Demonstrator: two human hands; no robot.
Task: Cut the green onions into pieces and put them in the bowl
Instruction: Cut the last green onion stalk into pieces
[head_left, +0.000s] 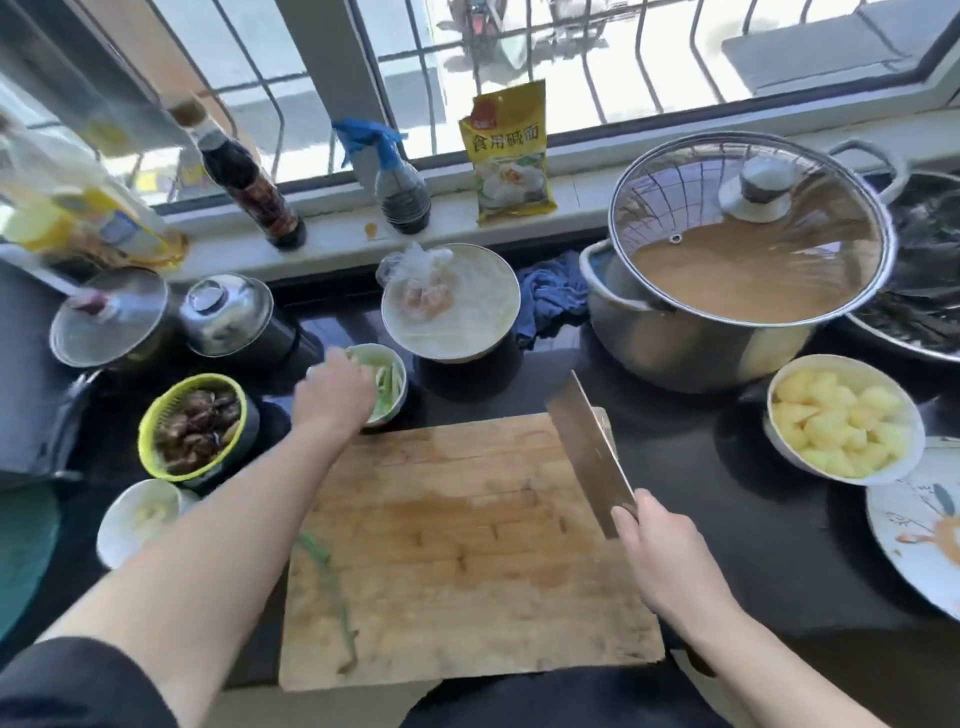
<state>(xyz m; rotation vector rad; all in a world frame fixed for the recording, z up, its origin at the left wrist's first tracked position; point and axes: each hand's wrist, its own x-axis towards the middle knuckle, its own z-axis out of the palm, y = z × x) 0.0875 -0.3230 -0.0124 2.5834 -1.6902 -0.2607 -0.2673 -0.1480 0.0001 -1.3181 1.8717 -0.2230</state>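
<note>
A small white bowl (399, 370) with pale green onion pieces (387, 387) stands just behind the wooden cutting board (462, 551). My left hand (332, 395) reaches over the bowl's left rim, palm down; its fingertips are blurred and hidden, so what they hold cannot be told. My right hand (660, 551) grips the handle of a cleaver (589, 452), whose blade is raised over the board's right side. One thin green onion strand (332, 597) lies along the board's left edge.
A green strainer of dark mushrooms (195, 426) and a small white bowl (137, 519) sit left of the board. Right of it are a bowl of potato chunks (841, 421) and a patterned plate (919, 525). Behind stand a lidded steel pot (727, 291), a covered bowl (452, 301) and bottles.
</note>
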